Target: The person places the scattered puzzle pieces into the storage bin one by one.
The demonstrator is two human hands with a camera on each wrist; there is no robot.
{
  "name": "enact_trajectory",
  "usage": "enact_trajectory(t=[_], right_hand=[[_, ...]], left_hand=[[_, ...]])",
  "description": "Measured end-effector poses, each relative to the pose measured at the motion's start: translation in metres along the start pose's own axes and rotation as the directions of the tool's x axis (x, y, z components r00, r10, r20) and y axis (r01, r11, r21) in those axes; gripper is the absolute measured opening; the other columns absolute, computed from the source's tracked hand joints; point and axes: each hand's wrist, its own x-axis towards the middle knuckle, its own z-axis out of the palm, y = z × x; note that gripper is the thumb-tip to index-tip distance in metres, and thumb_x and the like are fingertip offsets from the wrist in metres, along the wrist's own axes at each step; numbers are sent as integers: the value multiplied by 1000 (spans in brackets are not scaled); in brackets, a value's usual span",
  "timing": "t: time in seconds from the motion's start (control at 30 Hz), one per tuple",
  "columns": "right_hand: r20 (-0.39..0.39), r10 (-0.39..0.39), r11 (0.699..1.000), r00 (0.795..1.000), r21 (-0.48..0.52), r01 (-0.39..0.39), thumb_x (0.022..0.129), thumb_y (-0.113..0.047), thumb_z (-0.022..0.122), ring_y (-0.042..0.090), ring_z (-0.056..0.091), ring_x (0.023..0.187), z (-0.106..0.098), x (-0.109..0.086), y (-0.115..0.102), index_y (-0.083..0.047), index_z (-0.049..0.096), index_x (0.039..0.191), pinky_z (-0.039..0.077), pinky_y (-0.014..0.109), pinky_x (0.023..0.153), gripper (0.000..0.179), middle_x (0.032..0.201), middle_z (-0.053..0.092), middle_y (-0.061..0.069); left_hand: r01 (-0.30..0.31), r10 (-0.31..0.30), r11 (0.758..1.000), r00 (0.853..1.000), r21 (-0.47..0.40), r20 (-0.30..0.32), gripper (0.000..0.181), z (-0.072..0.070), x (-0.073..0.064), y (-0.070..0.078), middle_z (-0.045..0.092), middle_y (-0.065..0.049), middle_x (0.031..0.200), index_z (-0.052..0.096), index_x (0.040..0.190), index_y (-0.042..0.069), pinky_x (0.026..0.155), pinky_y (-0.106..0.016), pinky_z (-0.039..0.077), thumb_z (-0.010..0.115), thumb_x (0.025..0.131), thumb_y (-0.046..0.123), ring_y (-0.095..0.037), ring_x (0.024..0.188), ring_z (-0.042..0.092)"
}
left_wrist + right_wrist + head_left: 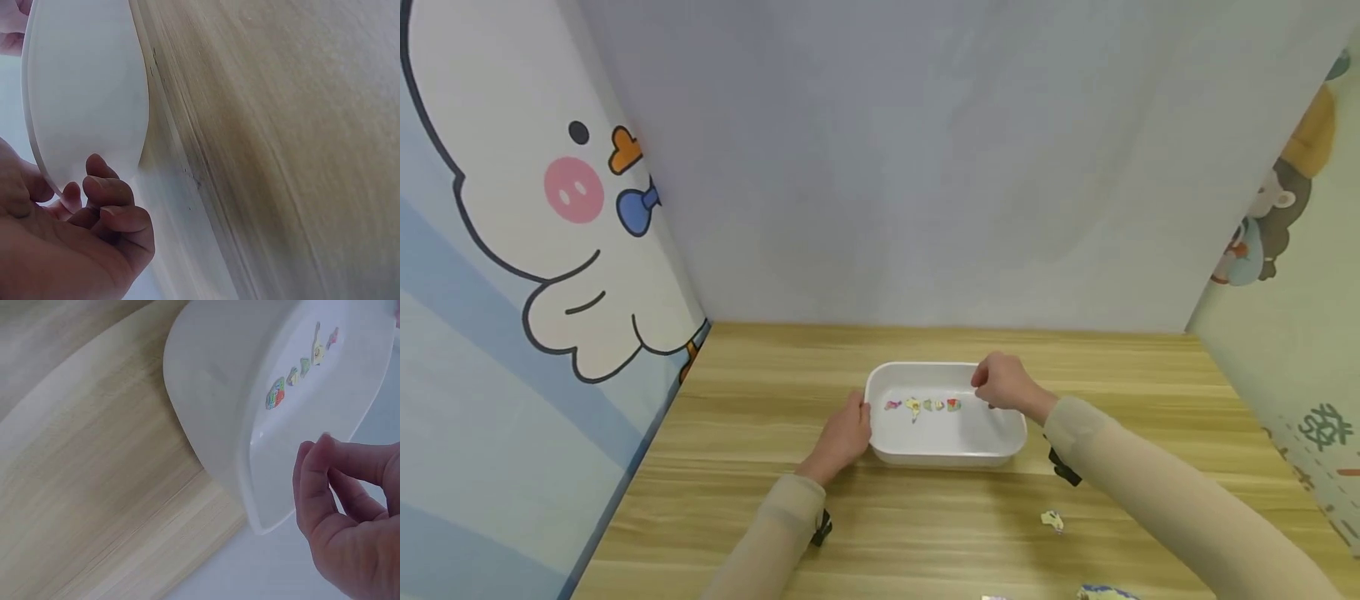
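Note:
A white rectangular tray (946, 452) lies on the wooden table, with several small colourful cut-out pieces in a row across its floor. A red-and-green piece (275, 394) and a yellow one (913, 407) are among them. My left hand (847, 432) grips the tray's left end, thumb at the rim and curled fingers against the outer wall (94, 81). Over the tray's right end is my right hand (1006, 383), its thumb and fingertips brought together; nothing shows between them. A small dark piece (991, 407) shows just below that hand, partly hidden by it.
On the table (737, 517), a pale yellow cut-out piece (1052, 521) lies right of and nearer than the tray. A blue-and-yellow item (1105, 592) and another small piece (996, 597) are cut off by the bottom edge. A pale wall (940, 167) rises behind.

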Motion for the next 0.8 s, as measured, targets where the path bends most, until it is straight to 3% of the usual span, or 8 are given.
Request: enact_trajectory(t=[0.3, 0.53, 0.8], right_hand=[[-38, -118, 992, 992, -40, 116, 81, 0, 65, 13, 58, 55, -4, -25, 7, 1, 66, 88, 50, 26, 54, 7, 77, 64, 9], [-93, -217, 970, 972, -130, 205, 78, -2, 67, 17, 60, 72, -14, -39, 12, 1, 68, 86, 50, 33, 68, 8, 78, 67, 6], [-108, -207, 975, 972, -99, 197, 80, -3, 67, 23, 64, 79, -23, -56, 31, 5, 66, 93, 51, 37, 72, 15, 83, 68, 10]], left_hand=[[20, -20, 1000, 999, 5, 33, 20, 1, -2, -2, 49, -8, 73, 42, 108, 7, 50, -30, 39, 31, 102, 23, -20, 59, 47], [21, -22, 1000, 999, 7, 35, 21, 1, 2, -5, 50, -8, 74, 42, 110, 8, 50, -29, 39, 30, 102, 24, -19, 59, 47], [8, -9, 999, 999, 34, 33, 21, -1, 2, -2, 51, -9, 76, 42, 109, 7, 52, -29, 39, 30, 102, 23, -20, 62, 48]])
